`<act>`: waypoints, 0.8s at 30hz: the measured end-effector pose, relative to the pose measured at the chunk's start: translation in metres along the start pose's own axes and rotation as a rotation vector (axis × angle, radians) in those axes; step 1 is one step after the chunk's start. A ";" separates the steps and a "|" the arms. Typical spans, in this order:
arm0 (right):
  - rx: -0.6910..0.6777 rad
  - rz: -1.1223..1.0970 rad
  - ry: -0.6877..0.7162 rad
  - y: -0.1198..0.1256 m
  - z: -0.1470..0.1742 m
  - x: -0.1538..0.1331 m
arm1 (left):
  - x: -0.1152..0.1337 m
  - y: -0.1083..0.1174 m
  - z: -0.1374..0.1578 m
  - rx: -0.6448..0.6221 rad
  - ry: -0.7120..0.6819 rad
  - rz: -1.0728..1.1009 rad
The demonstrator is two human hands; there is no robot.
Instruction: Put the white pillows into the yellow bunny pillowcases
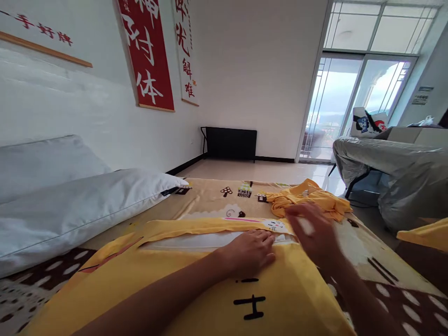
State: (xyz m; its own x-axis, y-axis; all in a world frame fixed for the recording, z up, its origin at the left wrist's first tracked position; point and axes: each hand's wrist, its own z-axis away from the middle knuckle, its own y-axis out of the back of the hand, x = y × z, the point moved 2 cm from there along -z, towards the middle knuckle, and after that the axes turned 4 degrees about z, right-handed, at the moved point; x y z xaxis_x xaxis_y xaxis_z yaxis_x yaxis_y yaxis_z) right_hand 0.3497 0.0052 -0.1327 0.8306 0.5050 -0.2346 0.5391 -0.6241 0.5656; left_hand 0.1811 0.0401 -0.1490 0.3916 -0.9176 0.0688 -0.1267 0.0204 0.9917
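A yellow pillowcase [196, 289] with black print lies before me on the bed, with a long opening along its far side. Inside the opening shows a white pillow [189, 241]. My left hand [250, 252] rests at the opening's near edge, its fingers bent and closed on the cloth; the fingertips are partly hidden. Just past the right end of the opening, my right hand [313, 231] is raised and smeared by motion, thumb and fingers apart with nothing seen between them. A white cat face is printed on the far flap, between the hands.
Crumpled yellow cloth [311, 198] lies beyond my right hand on the patterned bedspread [206, 198]. White pillows [105, 198] are at the left by the wall. A plastic-covered table [395, 149] with boxes stands at the right. More yellow fabric [427, 234] shows at the right edge.
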 end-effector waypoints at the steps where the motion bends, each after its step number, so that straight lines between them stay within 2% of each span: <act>1: -0.091 0.013 -0.035 -0.012 -0.001 0.008 | -0.001 -0.006 -0.007 0.007 -0.002 0.023; 4: -0.459 0.058 -0.205 -0.056 0.009 0.039 | -0.002 -0.016 -0.020 -0.006 -0.027 0.068; 7: -0.634 0.010 -0.322 -0.080 0.026 0.064 | -0.002 -0.019 -0.025 -0.046 -0.030 0.067; 10: -0.691 -0.091 -0.298 -0.076 0.037 0.073 | 0.000 -0.024 -0.027 -0.044 -0.028 0.029; 13: -0.745 -0.183 -0.180 -0.061 0.040 0.070 | 0.007 -0.031 -0.029 -0.005 -0.058 -0.059; 15: -0.750 -0.210 -0.120 -0.054 0.041 0.065 | 0.014 -0.036 -0.028 0.005 -0.089 -0.160; 17: -0.698 -0.171 -0.115 -0.050 0.041 0.060 | 0.022 -0.039 -0.024 -0.016 -0.116 -0.261; 19: -0.602 -0.049 -0.192 -0.049 0.039 0.057 | 0.031 -0.038 -0.020 -0.091 -0.135 -0.309; 22: -0.440 0.187 -0.380 -0.042 0.034 0.055 | 0.043 -0.027 -0.018 -0.235 -0.147 -0.302; 24: -0.374 0.247 -0.467 -0.034 0.031 0.054 | 0.050 -0.017 -0.022 -0.308 -0.139 -0.279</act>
State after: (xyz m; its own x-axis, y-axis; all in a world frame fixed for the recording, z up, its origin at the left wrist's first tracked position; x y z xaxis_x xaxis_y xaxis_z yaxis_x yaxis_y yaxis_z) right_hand 0.3807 0.0349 -0.1893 0.9427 0.0078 -0.3337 0.3093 -0.3960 0.8646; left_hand 0.2229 0.0027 -0.1600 0.2430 -0.9491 -0.2006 0.2523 -0.1378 0.9578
